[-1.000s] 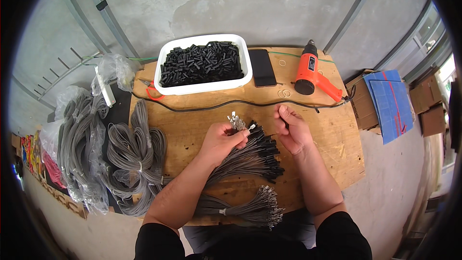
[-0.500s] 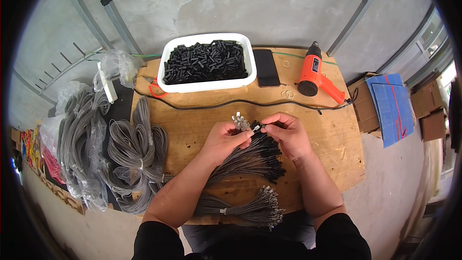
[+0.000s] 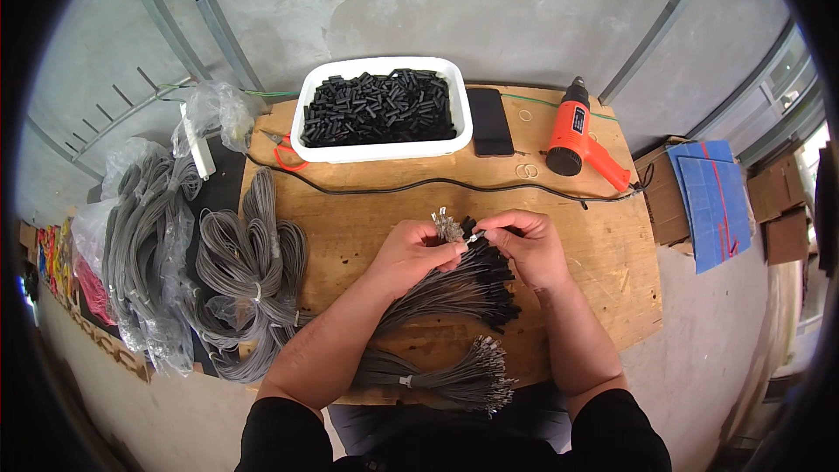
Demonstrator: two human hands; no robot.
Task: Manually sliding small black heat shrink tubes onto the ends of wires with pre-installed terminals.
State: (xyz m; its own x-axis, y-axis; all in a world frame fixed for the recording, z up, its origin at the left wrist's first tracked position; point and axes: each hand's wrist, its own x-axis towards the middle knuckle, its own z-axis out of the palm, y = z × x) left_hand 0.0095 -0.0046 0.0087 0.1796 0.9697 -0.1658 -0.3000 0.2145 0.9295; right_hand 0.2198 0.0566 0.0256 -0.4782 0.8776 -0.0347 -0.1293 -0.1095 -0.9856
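Observation:
My left hand [image 3: 412,253] grips a bundle of grey wires with metal terminals [image 3: 447,227] sticking up above its fingers. My right hand [image 3: 522,246] meets it at the fingertips and pinches a small black sleeve on one wire end [image 3: 474,235]. Below both hands lies a fan of grey wires with black sleeved ends [image 3: 472,284] on the wooden board [image 3: 367,210]. Another tied bundle with bare metal terminals [image 3: 454,378] rests near the front edge.
A white tub of black sleeves [image 3: 383,109] stands at the back, with a dark phone [image 3: 489,121] and an orange heat gun [image 3: 578,138] to its right. A black cable [image 3: 419,183] crosses the board. Coils of grey wire [image 3: 245,271] and bagged wire [image 3: 144,245] lie at the left.
My right hand has moved left from beside the bundle to touch my left hand's fingertips, now pinching a black sleeve at a wire end. The left hand has stayed in place.

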